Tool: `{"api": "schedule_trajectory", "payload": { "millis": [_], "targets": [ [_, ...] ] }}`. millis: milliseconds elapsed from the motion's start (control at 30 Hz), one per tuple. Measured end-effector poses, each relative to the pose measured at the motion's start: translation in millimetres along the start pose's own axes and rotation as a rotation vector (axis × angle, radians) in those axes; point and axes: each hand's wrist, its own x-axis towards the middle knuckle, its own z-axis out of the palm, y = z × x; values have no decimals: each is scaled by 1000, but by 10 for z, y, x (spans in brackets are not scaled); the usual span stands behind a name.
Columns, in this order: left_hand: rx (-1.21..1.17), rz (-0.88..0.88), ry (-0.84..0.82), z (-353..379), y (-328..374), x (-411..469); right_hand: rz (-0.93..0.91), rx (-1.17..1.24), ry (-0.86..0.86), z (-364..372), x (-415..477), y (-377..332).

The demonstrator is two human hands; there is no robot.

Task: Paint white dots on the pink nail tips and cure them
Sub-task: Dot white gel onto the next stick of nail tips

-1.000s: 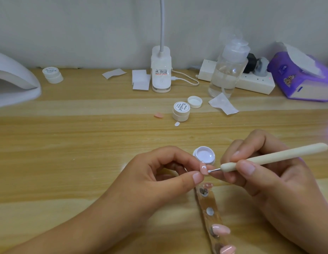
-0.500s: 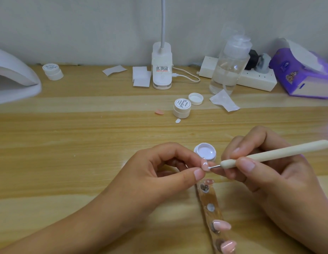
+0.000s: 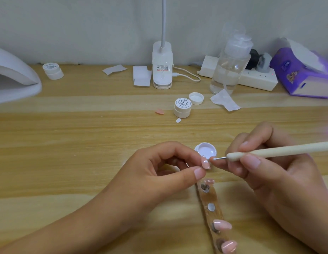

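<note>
My left hand point(image 3: 156, 173) pinches a pink nail tip point(image 3: 205, 162) between thumb and forefinger; white dots show on it. My right hand point(image 3: 265, 173) grips a cream dotting pen point(image 3: 280, 151), whose metal point sits just right of the tip, over the edge of an open lid of white paint point(image 3: 205, 150). Below the hands lies a clear holder strip point(image 3: 209, 215) with more pink tips point(image 3: 221, 225) stuck on it. The white curing lamp point(image 3: 13, 77) stands at the far left.
A closed gel pot point(image 3: 182, 107), a loose cap point(image 3: 196, 98) and a stray pink tip point(image 3: 159, 112) lie mid-table. At the back stand a desk lamp base point(image 3: 162, 70), a clear pump bottle point(image 3: 231, 66), a power strip point(image 3: 256, 77), a purple tissue pack point(image 3: 304, 74) and another pot point(image 3: 52, 70).
The pen's point has drawn back a little to the right, off the held tip. The view has shifted slightly; both hands stay in the same place.
</note>
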Motion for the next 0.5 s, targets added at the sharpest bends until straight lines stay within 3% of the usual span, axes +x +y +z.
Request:
{"api": "schedule_trajectory", "payload": {
  "millis": [500],
  "targets": [
    [6,11,6,4,-6,2,2,-7,-18,21,-5,6]
  ]
}}
